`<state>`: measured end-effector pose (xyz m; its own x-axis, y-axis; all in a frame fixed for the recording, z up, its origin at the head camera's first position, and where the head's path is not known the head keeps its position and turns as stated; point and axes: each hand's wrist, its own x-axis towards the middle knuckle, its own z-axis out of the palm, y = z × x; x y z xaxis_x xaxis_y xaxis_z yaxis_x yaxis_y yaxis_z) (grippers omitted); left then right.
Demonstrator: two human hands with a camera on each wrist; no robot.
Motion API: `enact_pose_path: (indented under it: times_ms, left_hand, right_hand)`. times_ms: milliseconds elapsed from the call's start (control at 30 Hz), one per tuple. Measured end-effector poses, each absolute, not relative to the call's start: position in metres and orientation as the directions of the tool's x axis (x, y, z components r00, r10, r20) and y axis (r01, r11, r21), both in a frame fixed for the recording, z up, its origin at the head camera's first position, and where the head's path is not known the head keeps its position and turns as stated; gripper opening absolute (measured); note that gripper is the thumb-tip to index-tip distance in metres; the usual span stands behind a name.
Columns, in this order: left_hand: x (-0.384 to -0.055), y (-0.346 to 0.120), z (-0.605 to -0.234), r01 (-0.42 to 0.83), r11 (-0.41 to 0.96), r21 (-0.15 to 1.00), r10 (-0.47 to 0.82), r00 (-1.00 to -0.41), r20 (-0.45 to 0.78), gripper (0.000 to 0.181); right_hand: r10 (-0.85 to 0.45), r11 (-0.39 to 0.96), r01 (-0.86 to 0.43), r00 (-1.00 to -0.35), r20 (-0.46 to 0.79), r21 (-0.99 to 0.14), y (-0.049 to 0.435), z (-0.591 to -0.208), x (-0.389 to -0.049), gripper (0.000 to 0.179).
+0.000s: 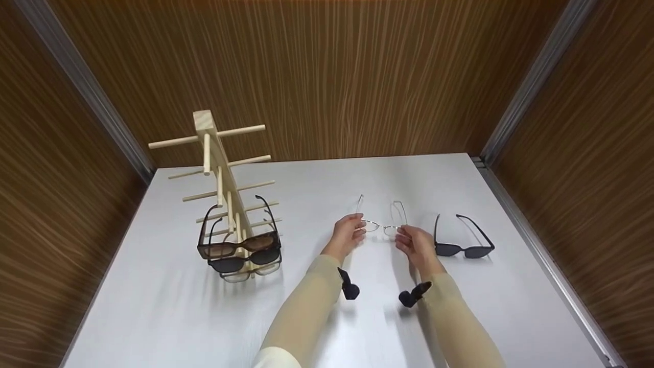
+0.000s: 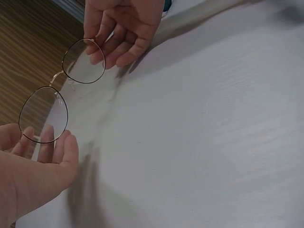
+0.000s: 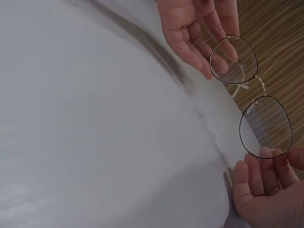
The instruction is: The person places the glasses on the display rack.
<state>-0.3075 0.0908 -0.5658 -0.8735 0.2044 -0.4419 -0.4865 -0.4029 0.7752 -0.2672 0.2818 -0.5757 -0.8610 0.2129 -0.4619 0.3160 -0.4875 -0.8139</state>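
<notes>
Both hands hold a pair of thin, wire-rimmed eyeglasses (image 1: 381, 228) above the white table, one at each end of the front. The left hand (image 1: 347, 232) pinches the left outer edge between thumb and fingers. At the opposite side, the right hand (image 1: 416, 245) grips the frame near the hinge. Both temples stand unfolded, pointing away from the person. In the left wrist view the round clear lenses and the metal bridge (image 2: 57, 76) show between the hands. From the right wrist, the dark rims and pale nose pads (image 3: 251, 108) are visible.
A wooden stand (image 1: 204, 121) with rows of pegs rises at the left. Brown-lensed sunglasses (image 1: 219, 250), dark sunglasses (image 1: 265, 256) and clear-lensed glasses (image 1: 236, 277) hang low on it. Black sunglasses (image 1: 477, 252) lie unfolded right of the right hand. Wood-grain panels (image 1: 317, 76) enclose the table (image 1: 153, 317).
</notes>
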Motion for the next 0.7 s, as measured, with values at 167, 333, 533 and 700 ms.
enact_pose_path:
  times_ms: [167, 333, 533, 700]
  left_hand:
    - [-0.305, 0.086, -0.564, -0.494, -0.451, 0.743, 0.232, -0.869, -0.437, 0.027]
    - [-0.304, 0.080, -0.563, -0.495, -0.470, 0.731, 0.236, -0.868, -0.437, 0.025]
    - [-0.299, 0.070, -0.559, -0.498, -0.472, 0.728, 0.240, -0.867, -0.437, 0.024]
    - [-0.293, 0.062, -0.555, -0.480, -0.453, 0.751, 0.244, -0.877, -0.413, 0.028]
  right_hand:
    - [0.194, -0.487, 0.333, -0.860, -0.472, -0.807, 0.279, -0.569, -0.262, 0.029]
    - [0.172, -0.476, 0.353, -0.861, -0.479, -0.806, 0.276, -0.563, -0.258, 0.026]
    - [0.166, -0.457, 0.325, -0.884, -0.438, -0.828, 0.270, -0.558, -0.253, 0.019]
    - [0.183, -0.397, 0.279, -0.909, -0.374, -0.874, 0.264, -0.553, -0.249, 0.022]
